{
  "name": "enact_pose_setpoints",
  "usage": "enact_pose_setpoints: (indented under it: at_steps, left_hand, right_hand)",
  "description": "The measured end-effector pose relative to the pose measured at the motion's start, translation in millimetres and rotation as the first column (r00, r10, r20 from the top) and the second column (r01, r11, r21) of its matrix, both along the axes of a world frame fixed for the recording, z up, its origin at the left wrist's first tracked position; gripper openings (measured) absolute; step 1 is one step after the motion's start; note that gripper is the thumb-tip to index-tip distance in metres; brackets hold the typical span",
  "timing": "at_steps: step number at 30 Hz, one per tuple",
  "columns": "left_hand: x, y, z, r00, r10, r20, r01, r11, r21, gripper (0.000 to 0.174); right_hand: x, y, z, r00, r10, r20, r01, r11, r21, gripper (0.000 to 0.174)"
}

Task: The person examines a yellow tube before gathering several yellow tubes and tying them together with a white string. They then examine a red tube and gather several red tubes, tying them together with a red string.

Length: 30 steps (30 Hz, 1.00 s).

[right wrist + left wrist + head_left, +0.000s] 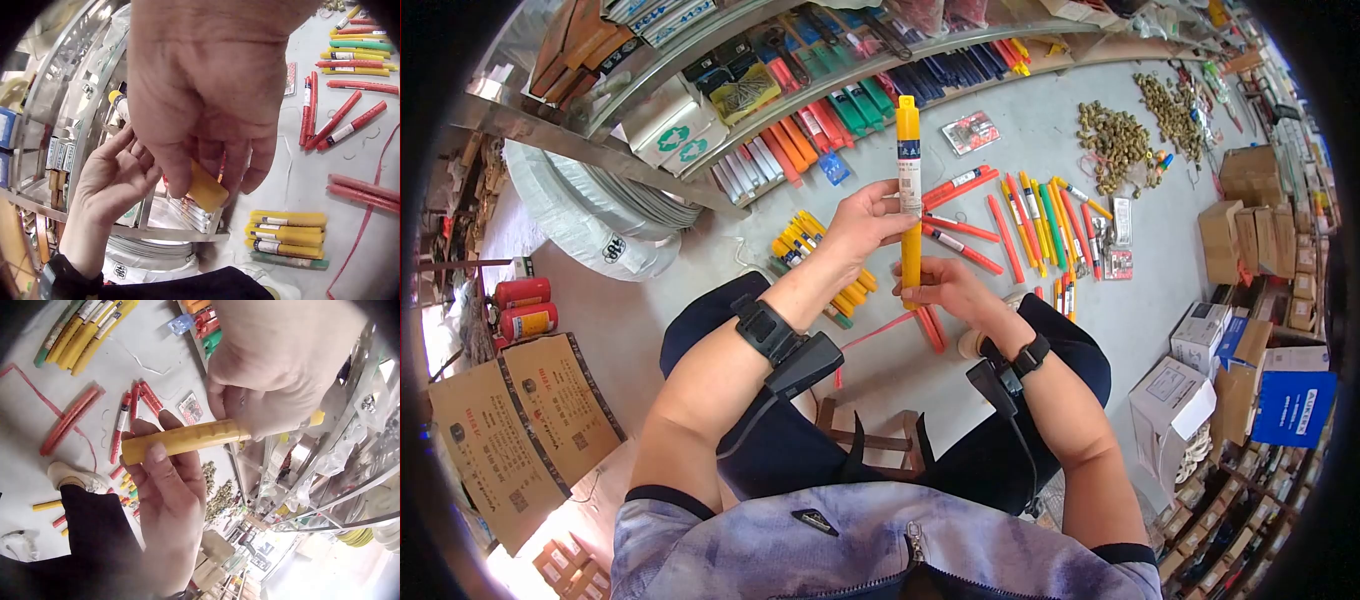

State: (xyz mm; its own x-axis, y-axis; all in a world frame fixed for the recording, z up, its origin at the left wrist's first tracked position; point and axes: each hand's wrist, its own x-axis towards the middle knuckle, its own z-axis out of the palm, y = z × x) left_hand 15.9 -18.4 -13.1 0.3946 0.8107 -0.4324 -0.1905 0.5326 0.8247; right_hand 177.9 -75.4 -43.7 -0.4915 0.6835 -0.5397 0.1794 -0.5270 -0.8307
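Note:
Upright in front of me is a long yellow plastic tube-like piece (911, 245) with a hang hole at its top and a white and dark label. My left hand (862, 226) pinches it around the label. Lower down, my right hand (952, 287) holds its bottom end between thumb and fingers. Finger-like grooves show along the yellow piece (200, 436) in the left wrist view. In the right wrist view, only its blunt end (208, 189) and labelled top show; my right hand hides the middle.
Yellow pieces lie bundled (286, 236) on the floor, near several loose red ones (965, 248). A mixed row of red, yellow and green pieces (1048, 225) lies to the right. Brass-coloured fittings (1115, 145) are heaped farther off. Metal shelving stands ahead, cartons (1170, 400) at right.

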Motion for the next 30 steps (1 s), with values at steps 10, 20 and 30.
enact_pose_setpoints:
  at_steps: [10, 20, 30]
  left_hand:
    - [1.2, 2.5, -5.0, 1.000, 0.025, -0.005, -0.025, 0.999, -0.040, 0.036]
    - [0.9, -3.0, 6.3, 0.975, -0.224, -0.011, 0.221, 0.969, -0.107, 0.034]
    - [5.8, -11.3, -1.5, 0.899, -0.438, 0.001, 0.437, 0.898, -0.040, 0.038]
  right_hand:
    - [-1.8, 0.8, 8.5, 0.999, 0.004, -0.040, -0.003, 1.000, 0.009, 0.034]
    - [23.5, 23.2, 42.6, 0.719, -0.609, 0.335, -0.084, 0.402, 0.912, 0.044]
    - [33.1, 18.5, 50.0, 0.524, -0.728, 0.442, -0.418, 0.232, 0.878, 0.047]
